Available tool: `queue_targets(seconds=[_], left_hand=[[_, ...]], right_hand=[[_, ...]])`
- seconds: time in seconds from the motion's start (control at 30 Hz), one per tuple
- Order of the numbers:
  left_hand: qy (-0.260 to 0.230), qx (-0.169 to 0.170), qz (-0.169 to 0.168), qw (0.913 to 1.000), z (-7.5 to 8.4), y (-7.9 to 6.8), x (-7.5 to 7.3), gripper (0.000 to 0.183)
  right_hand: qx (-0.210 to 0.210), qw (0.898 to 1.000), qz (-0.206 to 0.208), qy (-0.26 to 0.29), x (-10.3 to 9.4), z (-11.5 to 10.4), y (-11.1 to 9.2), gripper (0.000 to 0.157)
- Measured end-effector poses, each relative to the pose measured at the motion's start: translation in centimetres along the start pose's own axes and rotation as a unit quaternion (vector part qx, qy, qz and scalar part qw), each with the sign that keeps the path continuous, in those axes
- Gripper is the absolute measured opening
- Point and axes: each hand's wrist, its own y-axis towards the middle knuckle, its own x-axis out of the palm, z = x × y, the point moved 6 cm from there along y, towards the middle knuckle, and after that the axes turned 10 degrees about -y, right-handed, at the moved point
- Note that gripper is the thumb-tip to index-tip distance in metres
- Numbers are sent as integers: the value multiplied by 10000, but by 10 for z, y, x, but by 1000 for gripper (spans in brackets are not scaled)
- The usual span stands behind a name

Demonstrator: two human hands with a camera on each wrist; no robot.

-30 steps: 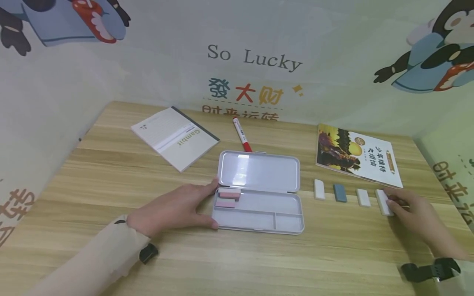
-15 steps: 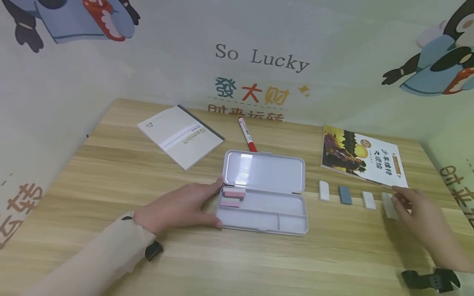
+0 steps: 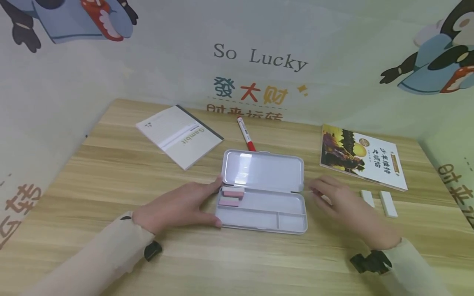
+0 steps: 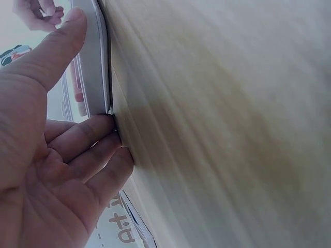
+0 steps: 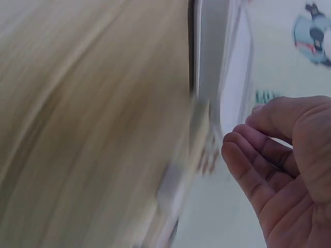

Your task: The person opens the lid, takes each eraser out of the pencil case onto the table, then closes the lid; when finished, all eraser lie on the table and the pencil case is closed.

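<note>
Head view: left hand [image 3: 177, 209] spread against the open pencil case's [image 3: 255, 219] left end, two pink-and-white erasers [image 3: 234, 194] already in its far compartment, two white erasers [image 3: 388, 204] left outside, right hand [image 3: 340, 201] loosely bent, nothing visibly gripped.

Close up at the end of a pale case [image 4: 95, 64] with the left hand [image 4: 46, 170].
Stretched along the case's wall with the thumb; bent toward the worktop [image 4: 232, 103] beside the case's corner with the other fingers. Past the wall, a pinkish block [image 4: 78, 92], partly hidden; at top left, part of the right hand [image 4: 37, 14], washed out; low down, brown print [image 4: 124, 233] on a white backdrop [image 4: 103, 225].
</note>
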Motion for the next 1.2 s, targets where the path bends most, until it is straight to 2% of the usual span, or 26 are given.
queue_targets(seconds=[0.27,0.47,0.7,0.87,1.03,1.2], left_hand=[[49,34,68,10000,0,-1,-1,109],[93,74,28,9999,0,-1,-1,110],[79,219,6,9997,1,-1,-2,109],[10,176,21,9998,2,1,-1,109],[52,124,49,9999,0,0,0,110],[94,162,40,9998,0,-1,0,109]], right_hand=[[6,9930,-1046,540,23,-33,36,29],[-200,9860,-1446,806,34,-55,55,33],[-444,9809,-1661,908,42,-77,77,34],[-584,9810,-1674,787,47,-87,86,31],[-672,9850,-1526,445,50,-95,92,27],[-931,9888,-1158,151,52,-103,96,18]])
